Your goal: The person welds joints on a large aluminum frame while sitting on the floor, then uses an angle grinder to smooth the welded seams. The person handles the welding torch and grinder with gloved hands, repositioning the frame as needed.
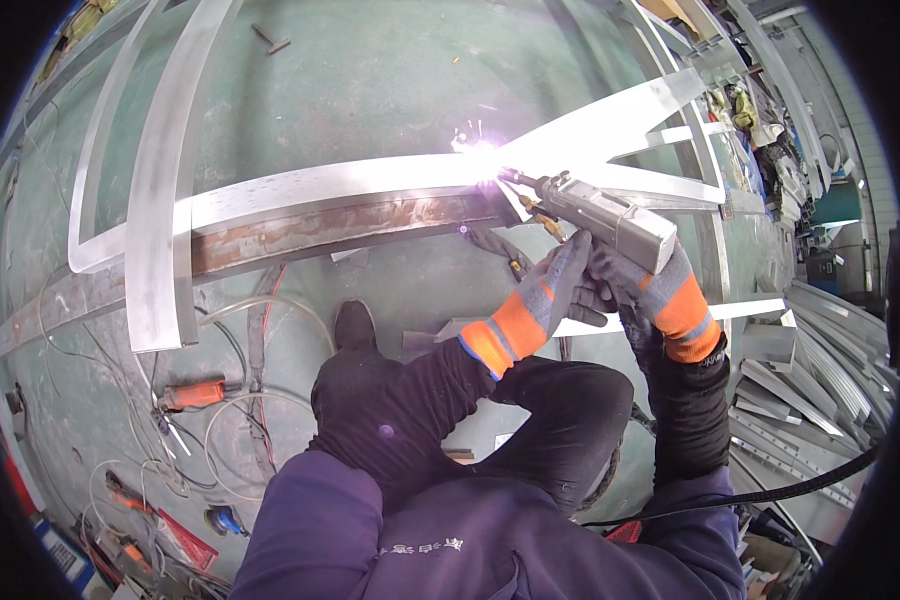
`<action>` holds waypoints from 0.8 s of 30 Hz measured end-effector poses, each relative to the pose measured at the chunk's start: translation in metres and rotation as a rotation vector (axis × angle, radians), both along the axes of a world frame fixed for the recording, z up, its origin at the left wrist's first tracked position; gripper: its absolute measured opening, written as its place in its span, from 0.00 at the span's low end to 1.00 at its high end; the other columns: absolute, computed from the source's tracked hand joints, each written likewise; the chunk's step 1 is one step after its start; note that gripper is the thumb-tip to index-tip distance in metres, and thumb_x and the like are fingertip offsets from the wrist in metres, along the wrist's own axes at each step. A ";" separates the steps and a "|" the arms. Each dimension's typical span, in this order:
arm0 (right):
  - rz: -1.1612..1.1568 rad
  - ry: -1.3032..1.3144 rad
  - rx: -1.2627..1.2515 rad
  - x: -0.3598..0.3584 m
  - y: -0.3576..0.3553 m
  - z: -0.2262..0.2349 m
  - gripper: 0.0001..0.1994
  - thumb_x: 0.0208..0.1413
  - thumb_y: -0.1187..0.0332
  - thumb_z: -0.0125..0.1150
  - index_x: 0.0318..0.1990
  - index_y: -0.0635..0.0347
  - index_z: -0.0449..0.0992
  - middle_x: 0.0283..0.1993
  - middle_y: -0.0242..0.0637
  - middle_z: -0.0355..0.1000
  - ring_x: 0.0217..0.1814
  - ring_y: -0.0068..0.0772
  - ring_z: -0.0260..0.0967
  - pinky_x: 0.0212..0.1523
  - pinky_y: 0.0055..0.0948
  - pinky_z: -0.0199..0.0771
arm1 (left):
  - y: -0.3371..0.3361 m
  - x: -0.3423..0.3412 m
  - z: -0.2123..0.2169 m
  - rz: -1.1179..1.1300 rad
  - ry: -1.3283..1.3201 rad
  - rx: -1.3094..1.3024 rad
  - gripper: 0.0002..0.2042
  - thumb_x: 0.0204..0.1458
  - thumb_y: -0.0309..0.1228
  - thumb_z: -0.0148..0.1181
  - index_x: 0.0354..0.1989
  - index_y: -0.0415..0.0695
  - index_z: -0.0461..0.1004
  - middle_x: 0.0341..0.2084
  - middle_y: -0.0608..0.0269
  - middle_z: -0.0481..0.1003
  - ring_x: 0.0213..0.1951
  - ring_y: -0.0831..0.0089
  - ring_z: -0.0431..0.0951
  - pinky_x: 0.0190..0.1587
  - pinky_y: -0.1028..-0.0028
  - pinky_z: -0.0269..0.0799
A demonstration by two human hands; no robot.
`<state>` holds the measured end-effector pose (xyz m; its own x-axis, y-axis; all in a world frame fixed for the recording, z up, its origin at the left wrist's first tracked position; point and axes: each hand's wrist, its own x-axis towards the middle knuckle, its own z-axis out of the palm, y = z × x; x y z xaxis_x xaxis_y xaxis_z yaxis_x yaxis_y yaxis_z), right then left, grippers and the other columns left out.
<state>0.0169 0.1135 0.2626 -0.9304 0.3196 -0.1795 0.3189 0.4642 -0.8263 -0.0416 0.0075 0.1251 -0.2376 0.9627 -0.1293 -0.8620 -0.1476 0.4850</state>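
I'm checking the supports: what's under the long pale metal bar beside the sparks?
A rusty brown beam shows along the near edge of the pale bar. Whatever the bar covers cannot be seen, and glare from the sparks hides detail at its right.

Green floor [370, 80], bearing a T-shaped tool [279, 47] near the upper edge; at left, an orange-bodied tool [194, 394] amid looping hoses [257, 360]; lower left, a small blue-and-black tool [227, 520]; at right, piled silvery metal lengths [820, 370].
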 end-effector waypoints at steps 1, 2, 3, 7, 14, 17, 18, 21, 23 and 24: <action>0.002 0.007 0.002 0.002 0.001 -0.002 0.23 0.52 0.73 0.69 0.55 0.67 0.71 0.48 0.40 0.77 0.46 0.25 0.74 0.47 0.26 0.76 | -0.001 0.001 0.001 0.009 0.013 0.005 0.39 0.59 0.68 0.33 0.59 0.45 0.66 0.39 0.57 0.75 0.39 0.64 0.80 0.42 0.59 0.82; 0.001 0.013 0.002 0.004 0.001 -0.003 0.23 0.52 0.73 0.69 0.55 0.67 0.71 0.48 0.40 0.77 0.46 0.25 0.74 0.47 0.27 0.76 | -0.001 0.002 0.000 0.000 0.010 0.003 0.38 0.59 0.68 0.33 0.59 0.45 0.66 0.40 0.57 0.75 0.39 0.64 0.80 0.42 0.59 0.82; 0.001 0.020 0.001 0.006 0.001 -0.005 0.23 0.52 0.73 0.69 0.55 0.67 0.70 0.48 0.40 0.77 0.46 0.25 0.74 0.47 0.27 0.76 | -0.001 0.002 0.000 -0.009 0.006 0.003 0.38 0.59 0.68 0.34 0.59 0.45 0.66 0.41 0.57 0.75 0.39 0.65 0.80 0.42 0.59 0.82; -0.008 0.043 -0.005 0.011 0.004 -0.008 0.23 0.52 0.73 0.69 0.55 0.67 0.70 0.48 0.40 0.77 0.46 0.25 0.74 0.48 0.27 0.76 | -0.005 0.005 0.003 -0.007 -0.001 0.035 0.39 0.58 0.69 0.36 0.60 0.44 0.65 0.42 0.56 0.76 0.41 0.65 0.80 0.43 0.59 0.82; -0.027 0.064 -0.015 0.016 0.005 -0.010 0.23 0.52 0.73 0.69 0.55 0.67 0.70 0.48 0.40 0.76 0.47 0.25 0.74 0.48 0.27 0.76 | -0.005 0.009 0.003 0.002 -0.037 0.027 0.37 0.59 0.66 0.41 0.58 0.42 0.65 0.39 0.54 0.76 0.39 0.64 0.81 0.41 0.56 0.82; -0.030 0.046 -0.020 0.018 0.003 -0.006 0.23 0.52 0.73 0.69 0.55 0.67 0.70 0.48 0.40 0.76 0.47 0.25 0.74 0.48 0.27 0.76 | -0.006 0.011 0.003 -0.010 -0.030 0.028 0.38 0.59 0.67 0.40 0.58 0.41 0.65 0.39 0.54 0.77 0.40 0.64 0.81 0.41 0.58 0.82; -0.031 0.039 -0.018 0.019 0.003 -0.005 0.23 0.52 0.73 0.69 0.55 0.67 0.70 0.48 0.40 0.76 0.47 0.25 0.74 0.48 0.27 0.76 | -0.006 0.011 0.003 -0.015 -0.025 0.032 0.38 0.59 0.67 0.40 0.58 0.41 0.65 0.39 0.54 0.77 0.39 0.64 0.81 0.40 0.58 0.82; -0.032 0.018 -0.018 0.022 0.002 -0.003 0.23 0.52 0.73 0.69 0.55 0.67 0.70 0.48 0.40 0.76 0.46 0.25 0.74 0.48 0.27 0.76 | -0.005 0.014 0.003 -0.023 -0.010 0.049 0.39 0.58 0.68 0.39 0.57 0.41 0.66 0.40 0.54 0.76 0.41 0.64 0.81 0.40 0.60 0.82; -0.036 0.011 -0.018 0.023 0.002 -0.003 0.23 0.52 0.73 0.69 0.55 0.67 0.70 0.48 0.40 0.76 0.46 0.25 0.74 0.48 0.27 0.76 | -0.005 0.016 0.003 -0.029 0.017 0.047 0.39 0.58 0.68 0.39 0.58 0.41 0.66 0.41 0.55 0.76 0.42 0.65 0.80 0.41 0.61 0.82; -0.035 0.007 -0.017 0.023 0.001 -0.003 0.23 0.52 0.73 0.69 0.55 0.67 0.70 0.48 0.40 0.77 0.46 0.26 0.74 0.48 0.27 0.76 | -0.005 0.017 0.003 -0.032 0.018 0.052 0.39 0.58 0.68 0.38 0.58 0.42 0.66 0.42 0.56 0.76 0.42 0.66 0.80 0.41 0.61 0.82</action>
<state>0.0401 0.1145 0.2599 -0.9200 0.3487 -0.1788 0.3289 0.4389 -0.8362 -0.0249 0.0025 0.1278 -0.2083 0.9752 -0.0744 -0.8577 -0.1455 0.4932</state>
